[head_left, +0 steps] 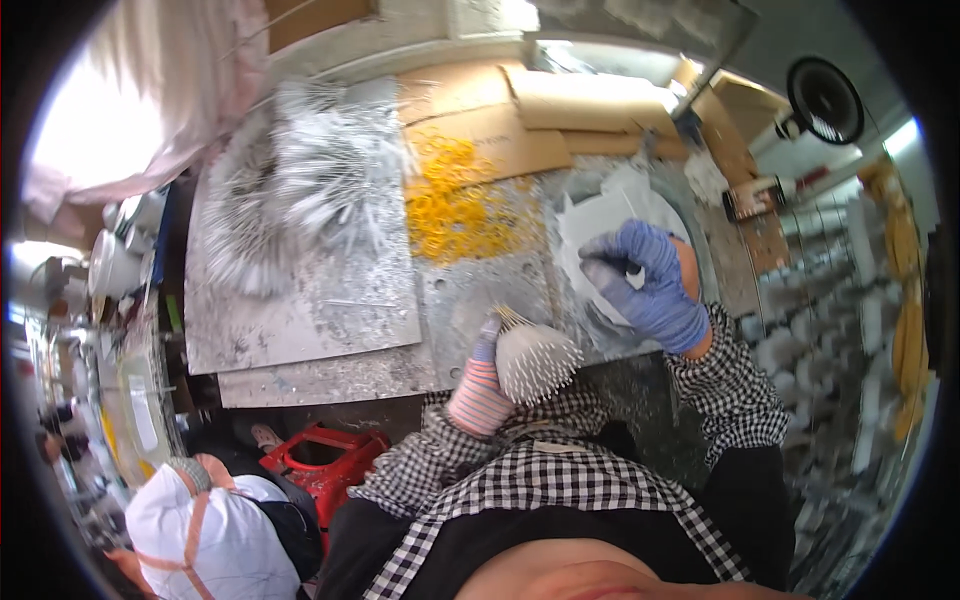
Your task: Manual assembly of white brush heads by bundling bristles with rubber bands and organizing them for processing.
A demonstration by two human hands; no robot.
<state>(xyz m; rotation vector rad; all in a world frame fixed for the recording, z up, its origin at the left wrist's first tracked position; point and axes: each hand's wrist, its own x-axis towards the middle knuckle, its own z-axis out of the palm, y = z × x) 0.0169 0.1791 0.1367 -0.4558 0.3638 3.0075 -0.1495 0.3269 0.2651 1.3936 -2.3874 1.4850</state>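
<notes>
In my left hand [477,385], gloved in striped knit, is a bundle of thin white-tipped stems [538,365]. Its tips fan out toward the lower right, and its narrow yellowish ends poke out above my fingers. My right hand [650,285], in a blue-purple glove with whitish smears, hovers over or rests on a round dish lined with a white sheet [625,200]. The right fingers curl toward the thumb; whatever lies between them is too small to make out. Left of the dish is a pile of yellow rubber bands [455,205].
Large heaps of white stems [330,160] cover a grey board [310,330] at the table's left. Cardboard [590,100] lies along the back. A red stool [330,460] and a person in white [210,530] are at lower left. Racks [820,330] stand at right.
</notes>
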